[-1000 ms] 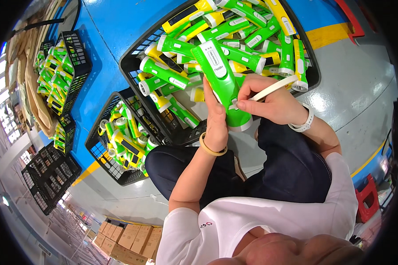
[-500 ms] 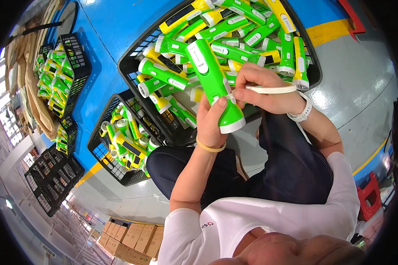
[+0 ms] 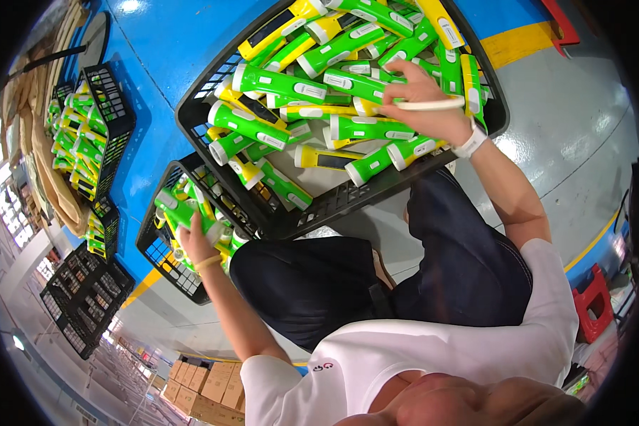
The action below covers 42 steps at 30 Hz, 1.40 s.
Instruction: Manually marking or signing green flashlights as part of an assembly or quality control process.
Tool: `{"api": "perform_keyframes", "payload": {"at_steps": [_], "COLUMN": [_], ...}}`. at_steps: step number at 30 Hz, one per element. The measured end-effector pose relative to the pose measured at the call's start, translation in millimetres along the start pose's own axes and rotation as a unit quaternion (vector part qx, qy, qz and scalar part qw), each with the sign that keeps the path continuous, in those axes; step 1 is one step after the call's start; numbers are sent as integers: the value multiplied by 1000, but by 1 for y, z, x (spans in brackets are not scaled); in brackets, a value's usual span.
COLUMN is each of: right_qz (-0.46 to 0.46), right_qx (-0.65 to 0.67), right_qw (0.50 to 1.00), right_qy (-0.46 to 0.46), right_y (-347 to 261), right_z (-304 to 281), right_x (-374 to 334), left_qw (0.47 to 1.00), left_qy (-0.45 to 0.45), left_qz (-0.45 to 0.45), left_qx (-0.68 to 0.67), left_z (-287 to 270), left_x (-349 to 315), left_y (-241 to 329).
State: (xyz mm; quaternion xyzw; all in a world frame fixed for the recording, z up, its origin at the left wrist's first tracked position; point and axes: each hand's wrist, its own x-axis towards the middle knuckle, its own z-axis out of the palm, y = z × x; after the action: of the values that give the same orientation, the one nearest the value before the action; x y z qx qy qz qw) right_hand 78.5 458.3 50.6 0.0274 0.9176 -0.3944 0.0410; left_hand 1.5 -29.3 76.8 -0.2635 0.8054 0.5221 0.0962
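Observation:
My left hand [image 3: 197, 246] grips a green flashlight [image 3: 172, 206] with a pale end, low over the small black crate [image 3: 146, 245] at the left. Green and yellow flashlights fill that crate. Over the right part of the large black crate [image 3: 334, 216], my right hand [image 3: 437, 122] holds a thin, white, slightly curved strip [image 3: 433, 105] against the palm, its fingers partly bent. What the strip is I cannot make out. Beneath that hand lie several green flashlights [image 3: 373, 128], close to its fingertips; whether they touch is hidden.
Another black crate of flashlights [image 3: 110, 99] stands at the far left, beside brown sheeting [image 3: 39, 149]. Black crates [image 3: 85, 291] stand lower left, and cardboard boxes [image 3: 216, 383] behind. A red stool [image 3: 593, 302] is at the right. My bent legs [image 3: 305, 284] are close to the large crate.
My left hand has carried the flashlight left and down, from over the large crate to the small one. My right hand has let go of it and moved up and slightly right with the strip.

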Motion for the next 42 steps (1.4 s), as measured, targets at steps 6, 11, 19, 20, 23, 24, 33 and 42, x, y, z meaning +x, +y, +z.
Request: {"api": "perform_keyframes", "payload": {"at_steps": [6, 11, 19, 20, 23, 24, 33, 42], "right_qz": [43, 53, -35, -54, 51, 52, 18, -92], "right_qx": [-43, 242, 355, 368, 511, 512, 230, 260], "right_qw": [995, 961, 933, 925, 844, 843, 972, 961], "right_qy": [-78, -124, -44, -71, -153, -154, -47, -25], "right_y": [27, -47, -82, -83, -91, -93, -93, -73], "right_z": [27, 7, -46, -44, -28, -25, -26, -3], "right_x": [-12, -25, -38, -33, -37, -37, -31, -23], "left_qw": [826, 891, 870, 877, 883, 878, 912, 870], "left_qy": [82, -419, -399, -396, -385, -381, -311, -380], "left_qz": [339, -102, 20, 32, 96, 96, 211, -102], "left_qx": [444, -144, -291, -272, -248, -273, -167, -296], "left_z": [1, 170, 204, 204, 206, 207, 204, 199], "left_x": [-8, -121, -152, -158, -168, -171, -181, -159], "left_y": [5, 48, 61, 63, 70, 70, 73, 74]}}
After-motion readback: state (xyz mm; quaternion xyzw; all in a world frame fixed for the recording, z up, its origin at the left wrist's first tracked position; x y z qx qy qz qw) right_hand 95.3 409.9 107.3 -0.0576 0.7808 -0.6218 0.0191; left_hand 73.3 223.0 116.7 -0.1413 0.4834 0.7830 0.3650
